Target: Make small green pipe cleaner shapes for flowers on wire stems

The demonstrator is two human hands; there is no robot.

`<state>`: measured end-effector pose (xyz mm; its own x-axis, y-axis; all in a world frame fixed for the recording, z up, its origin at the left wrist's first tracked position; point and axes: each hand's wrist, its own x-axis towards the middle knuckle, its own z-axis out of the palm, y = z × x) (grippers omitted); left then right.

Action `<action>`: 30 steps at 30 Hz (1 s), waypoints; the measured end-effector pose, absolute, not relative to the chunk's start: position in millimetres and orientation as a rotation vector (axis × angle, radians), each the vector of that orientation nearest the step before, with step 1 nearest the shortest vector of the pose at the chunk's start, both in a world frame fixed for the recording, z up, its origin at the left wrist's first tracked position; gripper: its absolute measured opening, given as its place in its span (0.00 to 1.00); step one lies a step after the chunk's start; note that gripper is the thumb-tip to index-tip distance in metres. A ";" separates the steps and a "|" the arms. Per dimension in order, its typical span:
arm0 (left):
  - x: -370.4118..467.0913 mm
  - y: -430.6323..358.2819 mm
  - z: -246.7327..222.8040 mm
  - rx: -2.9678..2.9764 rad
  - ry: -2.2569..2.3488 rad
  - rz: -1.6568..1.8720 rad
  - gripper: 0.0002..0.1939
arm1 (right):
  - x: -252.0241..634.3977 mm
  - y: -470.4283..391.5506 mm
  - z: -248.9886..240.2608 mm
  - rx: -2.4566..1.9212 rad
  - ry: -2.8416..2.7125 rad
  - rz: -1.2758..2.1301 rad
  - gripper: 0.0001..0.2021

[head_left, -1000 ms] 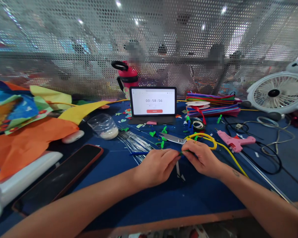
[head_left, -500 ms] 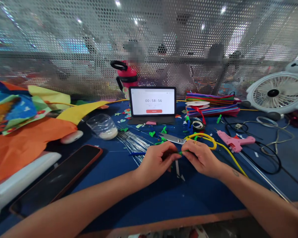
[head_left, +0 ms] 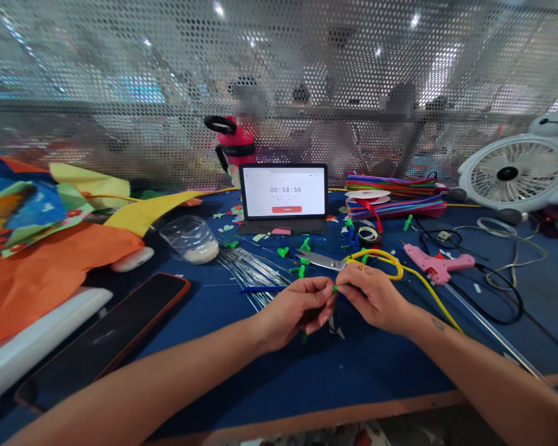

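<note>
My left hand (head_left: pixel 295 310) and my right hand (head_left: pixel 376 297) meet over the middle of the blue table. Both pinch a small green pipe cleaner (head_left: pixel 335 289), of which only a short bit shows between the fingertips. Below my left palm a bit of green peeks out. Just beyond my right hand lie scissors (head_left: pixel 323 260) with yellow handles, blades pointing left. Several small green twisted pieces (head_left: pixel 283 252) are scattered past my hands. A blue stick (head_left: pixel 263 289) and a fan of thin silvery wires (head_left: pixel 251 269) lie to the left.
A tablet (head_left: pixel 286 191) showing a timer stands at the back. Left are a clear plastic cup (head_left: pixel 190 240), a phone (head_left: pixel 106 334) and coloured felt sheets (head_left: pixel 56 260). Right are a pink glue gun (head_left: pixel 437 263), cables, pipe cleaner bundles (head_left: pixel 400 207) and a white fan (head_left: pixel 511 173).
My left hand has turned and its lower fingers have opened out beneath the pinch. The green bit between the fingertips has shifted slightly. My right hand stays nearly in place.
</note>
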<state>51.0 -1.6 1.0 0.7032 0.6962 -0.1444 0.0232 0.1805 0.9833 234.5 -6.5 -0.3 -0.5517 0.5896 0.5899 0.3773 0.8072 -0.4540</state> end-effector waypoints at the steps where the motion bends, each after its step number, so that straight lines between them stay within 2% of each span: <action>1: 51.8 -1.1 0.7 1.263 0.662 0.519 0.16 | 234.6 -6.3 -0.2 -0.712 -2.216 0.353 0.07; 4: 50.6 0.3 0.2 1.532 0.745 0.600 0.16 | 235.0 -5.5 0.2 -0.760 -2.222 0.343 0.07; 8: 42.0 1.5 -2.2 2.493 0.934 0.824 0.08 | 234.9 -4.5 0.1 -0.814 -2.227 0.356 0.07; 10: 37.6 1.7 -5.4 2.857 0.916 0.858 0.08 | 234.8 -4.3 -0.6 -0.819 -2.232 0.358 0.07; 13: 34.4 0.6 -8.9 3.078 0.824 0.868 0.08 | 234.5 -4.5 -1.6 -0.820 -2.239 0.344 0.07; 17: 38.4 -3.5 -2.1 2.725 0.891 0.832 0.10 | 234.1 -5.4 -1.8 -0.814 -2.243 0.327 0.07; 24: 47.5 2.0 8.4 1.341 0.785 0.529 0.15 | 234.6 -5.8 1.7 -0.802 -2.259 0.373 0.08; 30: 49.4 8.5 -0.7 1.336 0.735 0.591 0.18 | 236.8 -2.1 0.7 -0.907 -2.205 0.539 0.08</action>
<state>49.4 8.5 -0.7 0.6462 0.7514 -0.1338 0.0300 0.1502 0.9882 236.8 -2.1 0.7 -0.5234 0.7328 0.4347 0.4495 0.6709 -0.5898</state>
